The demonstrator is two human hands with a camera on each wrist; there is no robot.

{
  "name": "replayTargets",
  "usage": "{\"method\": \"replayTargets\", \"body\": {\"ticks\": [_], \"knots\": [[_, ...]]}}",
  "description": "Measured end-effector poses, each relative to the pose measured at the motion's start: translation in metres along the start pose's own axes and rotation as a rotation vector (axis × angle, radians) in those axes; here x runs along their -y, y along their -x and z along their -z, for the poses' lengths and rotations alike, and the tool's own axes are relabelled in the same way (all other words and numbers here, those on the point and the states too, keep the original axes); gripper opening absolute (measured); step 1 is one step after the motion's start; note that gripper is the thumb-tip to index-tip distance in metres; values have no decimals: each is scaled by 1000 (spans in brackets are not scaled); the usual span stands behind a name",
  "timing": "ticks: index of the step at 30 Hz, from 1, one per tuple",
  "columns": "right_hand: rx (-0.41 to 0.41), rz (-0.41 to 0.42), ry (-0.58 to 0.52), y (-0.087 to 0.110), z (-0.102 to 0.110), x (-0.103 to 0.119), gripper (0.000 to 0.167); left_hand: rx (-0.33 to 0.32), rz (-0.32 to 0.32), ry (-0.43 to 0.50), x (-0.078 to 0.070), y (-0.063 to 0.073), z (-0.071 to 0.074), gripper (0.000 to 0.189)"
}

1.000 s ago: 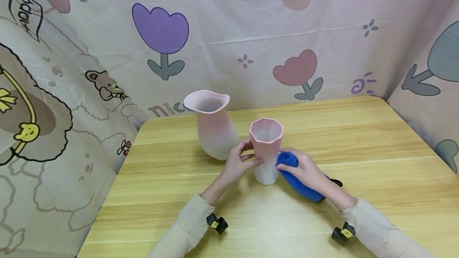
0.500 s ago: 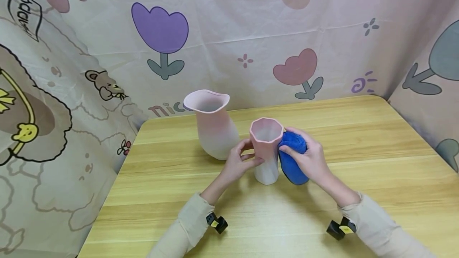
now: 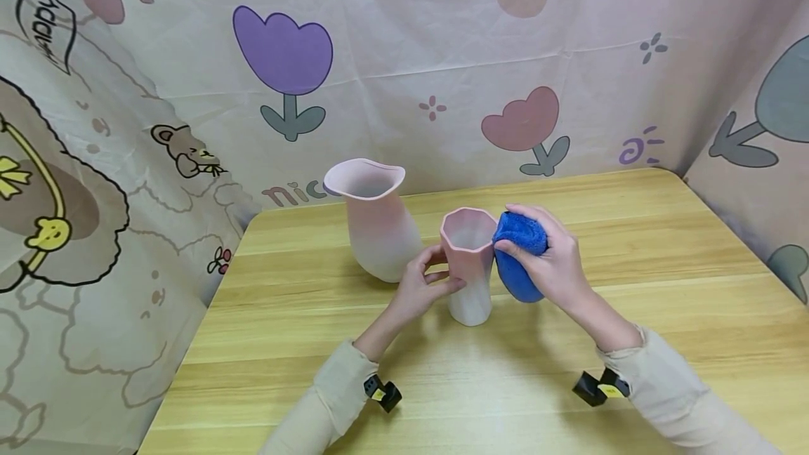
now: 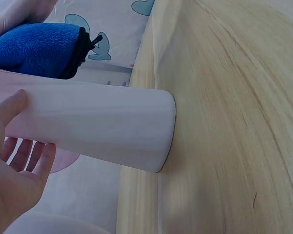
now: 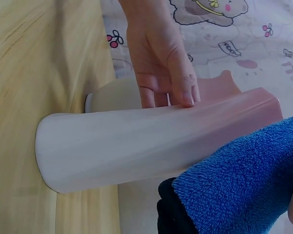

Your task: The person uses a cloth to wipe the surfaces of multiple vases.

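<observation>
- On the bench (image 3: 284, 343) in front of me, a tall faceted vase (image 3: 474, 276) stands upright near the middle, pink at its eight-sided rim and fading to white at the foot.
- The left hand (image 3: 420, 290) pinches that vase about halfway up, thumb on the near side and fingers round the far side.
- The right hand (image 3: 559, 262) grips a bunched blue cloth (image 3: 520, 278), thumb across the front, the fingers mostly hidden behind it.
- The cloth is up at the vase's right side, just under the rim, and looks to be touching it; its lower end hangs above the bench.
- From the left wrist I can see black trim (image 4: 77, 53) and a short dark cord (image 4: 94, 42) at the cloth's end.
- A second, rounder vase (image 3: 379, 234) with a wavy lip stands behind the left hand, also pink above and white below.
- Beige sleeves (image 3: 344, 385) cover both forearms, a small black camera (image 3: 382, 393) at each wrist.
- A printed backdrop (image 3: 404, 41) hangs behind, with a purple tulip (image 3: 282, 51).
</observation>
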State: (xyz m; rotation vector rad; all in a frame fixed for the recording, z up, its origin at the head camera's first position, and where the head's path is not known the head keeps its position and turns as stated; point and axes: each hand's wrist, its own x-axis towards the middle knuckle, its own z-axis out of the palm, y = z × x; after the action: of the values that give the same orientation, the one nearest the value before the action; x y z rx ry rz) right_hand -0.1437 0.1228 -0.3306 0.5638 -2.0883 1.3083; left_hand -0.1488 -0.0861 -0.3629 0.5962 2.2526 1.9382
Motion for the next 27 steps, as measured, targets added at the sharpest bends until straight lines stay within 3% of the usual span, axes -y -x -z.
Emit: {"method": "replayTargets", "body": {"ticks": [12, 23, 27], "knots": [[24, 0, -3, 5, -4, -8, 48, -6, 1, 5, 1, 0, -1, 53], [101, -93, -30, 26, -15, -31, 45, -7, 17, -3, 0, 0, -1, 54], [175, -138, -15, 32, -17, -39, 44, -4, 18, -3, 0, 0, -1, 53]]}}
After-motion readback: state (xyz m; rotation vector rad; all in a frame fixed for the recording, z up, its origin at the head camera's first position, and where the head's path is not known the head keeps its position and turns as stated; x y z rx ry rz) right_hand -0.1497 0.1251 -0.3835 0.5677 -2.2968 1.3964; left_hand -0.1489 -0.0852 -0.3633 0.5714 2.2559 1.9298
